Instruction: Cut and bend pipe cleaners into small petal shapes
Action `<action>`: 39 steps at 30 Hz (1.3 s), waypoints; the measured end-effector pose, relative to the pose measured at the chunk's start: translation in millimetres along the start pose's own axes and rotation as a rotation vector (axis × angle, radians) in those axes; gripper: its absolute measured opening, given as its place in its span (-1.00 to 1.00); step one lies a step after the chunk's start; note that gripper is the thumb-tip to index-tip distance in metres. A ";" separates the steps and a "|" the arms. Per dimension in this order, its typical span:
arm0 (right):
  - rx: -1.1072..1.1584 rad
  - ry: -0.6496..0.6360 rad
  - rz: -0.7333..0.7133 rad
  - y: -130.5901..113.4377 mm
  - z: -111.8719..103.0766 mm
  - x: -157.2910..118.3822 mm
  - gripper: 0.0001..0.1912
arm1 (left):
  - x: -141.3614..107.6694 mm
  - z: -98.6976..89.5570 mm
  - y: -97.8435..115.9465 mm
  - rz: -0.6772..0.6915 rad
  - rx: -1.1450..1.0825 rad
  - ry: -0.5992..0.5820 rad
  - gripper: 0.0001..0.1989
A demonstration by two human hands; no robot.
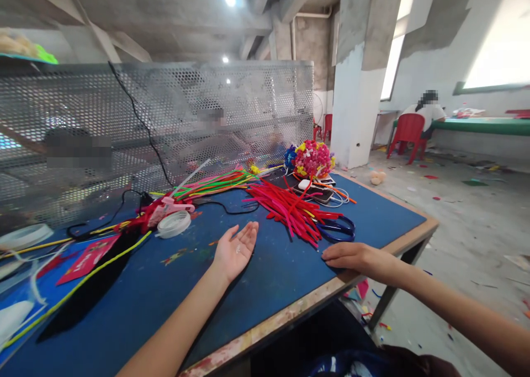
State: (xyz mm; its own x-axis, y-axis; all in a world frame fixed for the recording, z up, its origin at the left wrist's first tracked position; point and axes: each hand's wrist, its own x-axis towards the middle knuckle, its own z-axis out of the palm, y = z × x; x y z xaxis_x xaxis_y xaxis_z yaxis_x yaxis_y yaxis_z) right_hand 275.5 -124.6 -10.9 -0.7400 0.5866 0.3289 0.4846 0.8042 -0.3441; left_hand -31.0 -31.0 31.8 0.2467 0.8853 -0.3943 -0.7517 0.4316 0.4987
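My left hand rests palm up above the blue tabletop, its fingers loosely stretched. A tiny whitish bit lies on its palm, too small to name. My right hand is palm down at the table's front edge, fingers extended and nothing visible in them. Just beyond it are the dark blue handles of a pair of scissors, whose blades are hidden. Next to them lies a loose bundle of red and pink fuzzy craft stems.
Behind stand a perforated metal screen and a pink flower ball. A phone with a white cable, green and orange stems, a pink glue gun and a clear tape roll lie about. Another person sits far right.
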 end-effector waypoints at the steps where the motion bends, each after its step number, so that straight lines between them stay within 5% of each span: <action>1: -0.004 0.014 -0.019 1.6 -0.6 0.4 -0.68 | 0.1 -0.1 -0.4 -0.004 0.001 0.001 -0.74; 11: -0.140 0.027 0.014 1.1 -5.2 13.9 -0.70 | 0.9 0.2 -1.2 -0.013 0.017 0.004 -0.77; 16: -0.158 0.261 0.188 14.8 -13.1 12.4 -0.72 | -0.1 3.1 -1.1 -0.050 0.032 0.007 -0.74; 21: -0.144 0.223 0.224 15.9 -20.9 -1.1 -0.73 | -4.3 2.8 -2.7 -0.119 0.131 -0.151 -0.67; 26: -0.185 0.157 0.204 8.5 -8.6 -11.0 -0.69 | -9.5 9.8 -25.7 0.023 0.730 -0.238 -0.68; 32: -0.299 0.075 0.138 3.0 -10.7 -11.4 -0.72 | -9.1 35.5 -74.6 0.531 1.878 -0.531 -0.75; 39: -0.239 0.291 0.219 12.7 -2.9 -7.5 -0.73 | 5.0 52.6 -91.9 0.579 2.094 -0.537 -0.77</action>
State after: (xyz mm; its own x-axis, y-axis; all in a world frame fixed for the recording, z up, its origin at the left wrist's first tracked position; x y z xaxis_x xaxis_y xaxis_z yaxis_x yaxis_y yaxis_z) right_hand 288.5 -118.5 -15.2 -0.4618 0.7210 0.5167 0.7353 0.6369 -0.2315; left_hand 71.5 -57.1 24.6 0.6725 0.7382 0.0533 0.6433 -0.6186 0.4511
